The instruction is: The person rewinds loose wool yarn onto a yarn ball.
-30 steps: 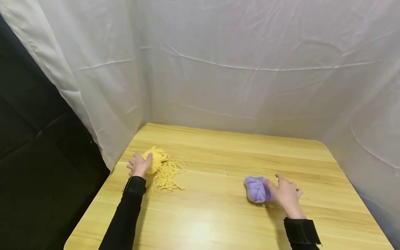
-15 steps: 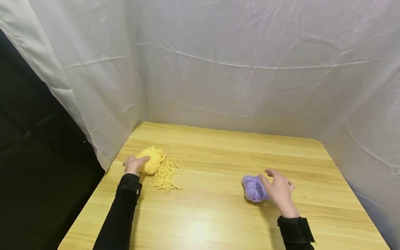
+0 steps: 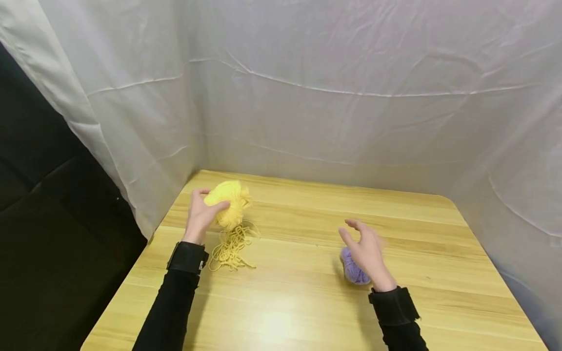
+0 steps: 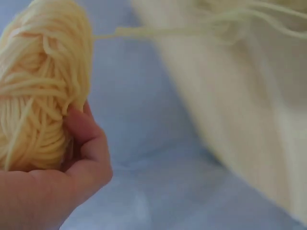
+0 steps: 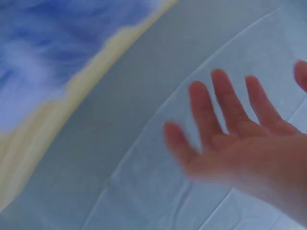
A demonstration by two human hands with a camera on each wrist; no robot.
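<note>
My left hand grips a yellow yarn ball and holds it above the wooden table. In the left wrist view the fingers curl round the yellow yarn ball. Loose yellow strands trail from the ball down onto the table. My right hand hovers above a purple yarn ball with fingers spread and holds nothing. The right wrist view shows the spread fingers and the blurred purple yarn ball.
White cloth hangs behind the table and along both sides. A dark area lies past the table's left edge. Bare wood shows between the two yarn balls and along the front.
My left hand has lifted the yellow ball off the table, up and away from me. My right hand has let go of the purple ball and risen with fingers spread.
</note>
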